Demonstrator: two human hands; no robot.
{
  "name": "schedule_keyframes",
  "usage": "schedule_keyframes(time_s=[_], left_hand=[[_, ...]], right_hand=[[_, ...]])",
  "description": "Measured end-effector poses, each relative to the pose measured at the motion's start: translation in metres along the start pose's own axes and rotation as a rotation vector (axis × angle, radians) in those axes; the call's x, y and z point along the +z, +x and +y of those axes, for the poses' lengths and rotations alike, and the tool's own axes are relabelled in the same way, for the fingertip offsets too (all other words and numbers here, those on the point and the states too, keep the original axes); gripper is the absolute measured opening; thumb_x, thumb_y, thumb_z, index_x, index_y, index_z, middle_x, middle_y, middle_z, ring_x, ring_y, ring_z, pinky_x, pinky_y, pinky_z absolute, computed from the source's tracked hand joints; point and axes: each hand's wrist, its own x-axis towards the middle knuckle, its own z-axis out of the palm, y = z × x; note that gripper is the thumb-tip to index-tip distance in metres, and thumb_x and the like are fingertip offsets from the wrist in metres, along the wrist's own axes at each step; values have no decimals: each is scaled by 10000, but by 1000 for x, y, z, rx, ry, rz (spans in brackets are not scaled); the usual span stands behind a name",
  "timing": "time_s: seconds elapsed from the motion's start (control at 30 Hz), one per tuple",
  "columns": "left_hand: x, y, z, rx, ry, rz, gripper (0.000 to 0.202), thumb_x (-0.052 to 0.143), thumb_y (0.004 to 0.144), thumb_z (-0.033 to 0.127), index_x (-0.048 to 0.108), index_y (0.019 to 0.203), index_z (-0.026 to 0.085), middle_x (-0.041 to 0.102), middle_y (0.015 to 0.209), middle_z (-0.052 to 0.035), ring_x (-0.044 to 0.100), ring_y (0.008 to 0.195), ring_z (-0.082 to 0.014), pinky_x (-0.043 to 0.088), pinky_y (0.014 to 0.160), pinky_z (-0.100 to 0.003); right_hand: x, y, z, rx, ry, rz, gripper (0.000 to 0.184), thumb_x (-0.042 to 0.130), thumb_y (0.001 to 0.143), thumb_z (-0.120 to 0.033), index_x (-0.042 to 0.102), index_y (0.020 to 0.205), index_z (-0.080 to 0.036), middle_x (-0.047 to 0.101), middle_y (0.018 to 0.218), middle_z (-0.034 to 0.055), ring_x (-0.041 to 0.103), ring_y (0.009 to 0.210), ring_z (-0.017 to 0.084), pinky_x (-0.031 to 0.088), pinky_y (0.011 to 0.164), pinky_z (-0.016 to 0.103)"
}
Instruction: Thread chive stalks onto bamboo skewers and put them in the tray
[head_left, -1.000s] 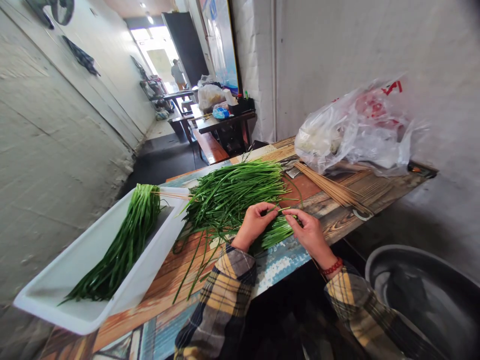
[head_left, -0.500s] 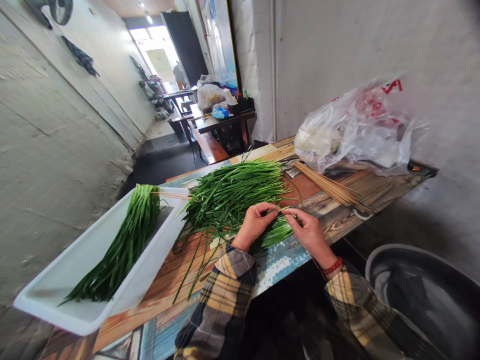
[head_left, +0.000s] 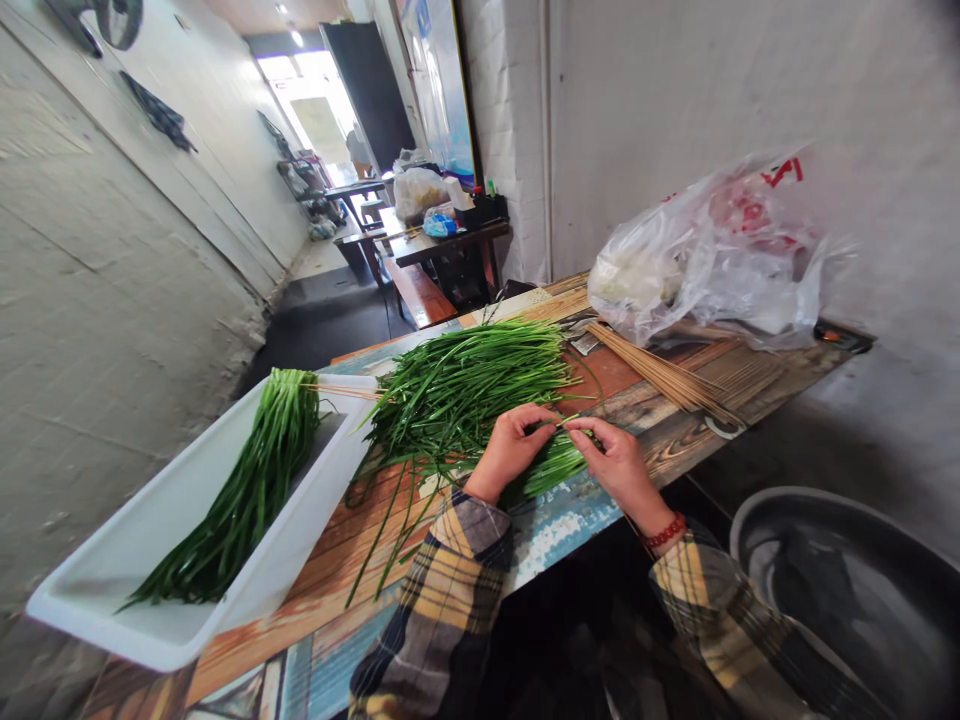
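My left hand (head_left: 517, 445) and my right hand (head_left: 606, 458) meet at the table's near edge, thumbs and fingertips pinched on a thin green chive stalk (head_left: 568, 420) between them. Under and between the hands lies a small bunch of chives (head_left: 553, 465), pale ends to the right. A large heap of long green chives (head_left: 472, 385) rests just beyond. In a white tray (head_left: 97, 640) at the left, a bundle of chives (head_left: 251, 490) hangs together by its pale ends, with thin skewers (head_left: 345, 389) sticking out over the rim.
A pile of bamboo skewers (head_left: 660, 372) lies right of the heap on the wooden table (head_left: 315, 590). Behind it sits a clear plastic bag (head_left: 712, 260). A grey basin (head_left: 847, 590) stands low at the right. Farther back are another table (head_left: 442, 245) and a bench (head_left: 420, 290).
Almost nothing differs. Both hands keep their pinch on the chive stalk at the same place, and the view has shifted very slightly.
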Motion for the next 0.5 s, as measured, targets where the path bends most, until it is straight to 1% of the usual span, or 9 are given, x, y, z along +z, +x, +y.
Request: schedule_keyframes(time_s=[0.07,0.13,0.2,0.27,0.4,0.5], left_hand=[[0,0,1,13,9,-5,135,589,812,198,717,840,164,690,825,-43,614,784,-146,470,780,-265],[0,0,0,18,18,0,135,587,813,192,716,839,160,686,820,-44,611,777,-144,467,770,-263],[0,0,-1,19,30,8,136,584,814,189,714,838,158,681,816,-44,609,776,-146,463,764,-262],[1,0,-2,22,45,13,136,581,815,184,713,837,157,677,811,-43,607,777,-147,458,759,-262],[1,0,-2,37,59,2,139,577,814,168,714,838,161,670,794,-41,602,768,-146,451,741,-257],[2,0,0,50,72,-17,146,571,815,163,716,827,165,661,776,-39,596,761,-146,445,726,-253]], right_hand=[[1,0,2,11,10,10,267,520,872,-398,659,964,-190,658,749,27,589,584,142,440,506,235],[1,0,3,20,30,33,290,537,864,-383,613,1062,-184,637,763,19,551,557,123,434,508,232],[2,0,4,19,44,45,372,544,864,-365,546,1193,-193,597,735,-7,510,530,110,426,508,228],[2,-1,4,14,42,27,398,531,873,-351,515,1246,-212,561,712,-26,479,512,100,416,505,223],[2,-1,4,12,46,10,294,516,880,-354,561,1135,-216,552,723,-27,456,498,91,398,488,216],[3,-1,4,18,40,23,252,514,878,-373,557,1068,-212,552,709,-28,459,496,95,392,480,216]])
